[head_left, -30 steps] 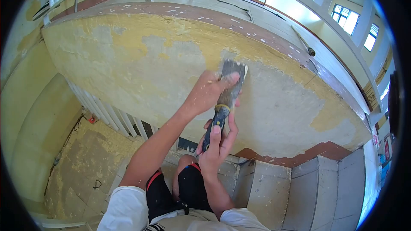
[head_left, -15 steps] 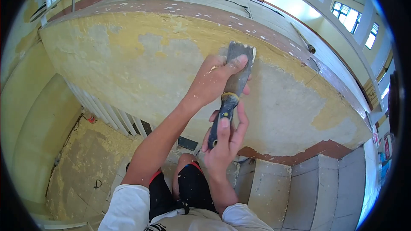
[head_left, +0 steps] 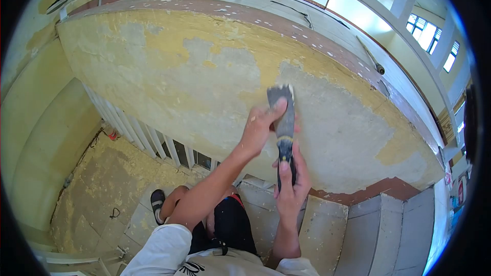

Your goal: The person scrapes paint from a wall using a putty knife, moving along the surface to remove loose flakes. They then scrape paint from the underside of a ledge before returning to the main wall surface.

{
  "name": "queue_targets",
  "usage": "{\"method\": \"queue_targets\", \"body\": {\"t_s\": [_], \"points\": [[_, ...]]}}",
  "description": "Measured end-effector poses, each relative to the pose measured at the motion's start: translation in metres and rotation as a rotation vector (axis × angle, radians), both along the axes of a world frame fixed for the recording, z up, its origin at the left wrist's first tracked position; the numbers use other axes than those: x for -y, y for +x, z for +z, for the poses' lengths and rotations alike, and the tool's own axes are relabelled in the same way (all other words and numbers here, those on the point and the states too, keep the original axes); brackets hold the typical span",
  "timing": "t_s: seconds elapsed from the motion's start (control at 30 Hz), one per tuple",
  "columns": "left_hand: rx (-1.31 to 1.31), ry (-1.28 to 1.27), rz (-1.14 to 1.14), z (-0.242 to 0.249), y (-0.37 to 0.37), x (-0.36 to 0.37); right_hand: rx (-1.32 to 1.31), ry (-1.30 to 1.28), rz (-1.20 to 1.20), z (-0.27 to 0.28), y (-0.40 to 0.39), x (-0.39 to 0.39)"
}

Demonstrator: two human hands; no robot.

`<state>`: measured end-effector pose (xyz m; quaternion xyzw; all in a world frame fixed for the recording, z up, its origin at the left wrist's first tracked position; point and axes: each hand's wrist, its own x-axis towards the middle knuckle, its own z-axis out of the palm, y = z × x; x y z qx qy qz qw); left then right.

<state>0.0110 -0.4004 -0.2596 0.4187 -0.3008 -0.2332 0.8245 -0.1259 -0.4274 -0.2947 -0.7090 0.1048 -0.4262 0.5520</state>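
A scraper [head_left: 286,125] with a dark handle and a wide grey blade stands nearly upright in front of the wall, its blade edge uppermost and flecked with pale paint. My left hand [head_left: 257,129] grips the blade, thumb flat on its face and fingers behind it. Lower down, my right hand [head_left: 291,191] is wrapped round the handle with the thumb along it. Behind both hands is the wall [head_left: 337,122], where yellow paint [head_left: 169,43] has come off in large patches, baring grey plaster.
Tiled steps [head_left: 319,230] descend at the lower right. Paint flakes litter the floor [head_left: 97,199] at lower left, beside white balusters [head_left: 135,130]. Above the wall runs a paint-spotted ledge [head_left: 225,10], with a pole [head_left: 369,53] lying on the floor beyond. A white railing [head_left: 378,7] crosses the top right.
Both hands have come down the wall with the scraper, which now stands more upright. The view has shifted slightly, and a sandalled foot shows at lower left.
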Motion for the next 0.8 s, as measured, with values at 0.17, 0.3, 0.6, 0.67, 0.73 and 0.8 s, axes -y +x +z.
{"method": "queue_targets", "body": {"t_s": [0.17,0.3,0.6,0.67,0.73,0.8], "points": [[-0.002,0.014,-0.024,0.002,0.015,-0.008,-0.023,0.065,-0.003,0.004,0.010,-0.013],[-0.031,0.071,-0.035,-0.006,0.014,-0.015,0.019,0.086,0.010,-0.008,0.011,-0.029],[-0.106,-0.110,-0.184,0.029,0.002,0.004,-0.109,-0.187,-0.109,0.058,-0.009,0.023],[-0.127,-0.109,-0.274,0.028,-0.010,0.014,-0.183,-0.315,-0.198,0.071,-0.026,0.036],[-0.194,-0.204,-0.259,0.023,-0.018,0.025,-0.198,-0.392,-0.217,0.080,-0.033,0.045],[-0.245,-0.282,-0.255,0.020,-0.018,0.026,-0.197,-0.540,-0.232,0.091,-0.022,0.040]]}}
